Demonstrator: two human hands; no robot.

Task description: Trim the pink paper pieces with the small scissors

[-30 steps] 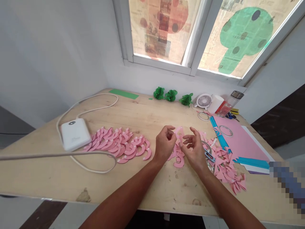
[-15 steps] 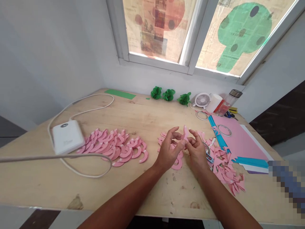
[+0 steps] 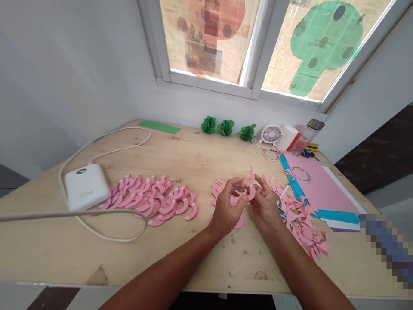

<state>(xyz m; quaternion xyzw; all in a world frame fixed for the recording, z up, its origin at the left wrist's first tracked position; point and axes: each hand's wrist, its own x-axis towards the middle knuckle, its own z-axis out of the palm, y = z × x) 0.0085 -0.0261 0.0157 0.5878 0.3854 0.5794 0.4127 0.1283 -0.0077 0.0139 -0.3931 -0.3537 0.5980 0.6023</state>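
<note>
My left hand (image 3: 228,209) and my right hand (image 3: 266,205) meet over the middle of the wooden table (image 3: 200,159), fingers pinched together on a curved pink paper piece (image 3: 251,181) held between them, its tip sticking up. Under the hands lies a small heap of pink curved cut-outs (image 3: 222,191). A larger spread of pink crescent pieces (image 3: 155,199) lies to the left. Scissors (image 3: 280,206) rest just right of my right hand, among pink paper scraps (image 3: 306,226).
A white power bank (image 3: 86,187) with a looping cable sits at left. Pink, blue and white sheets (image 3: 318,189) lie at right with tape rings. Three green paper flowers (image 3: 225,127), a small fan (image 3: 271,134), a bottle and a green strip stand along the back edge.
My hands have come together from slightly apart and now pinch one pink curved piece between them. The view has shifted slightly to the right and down.
</note>
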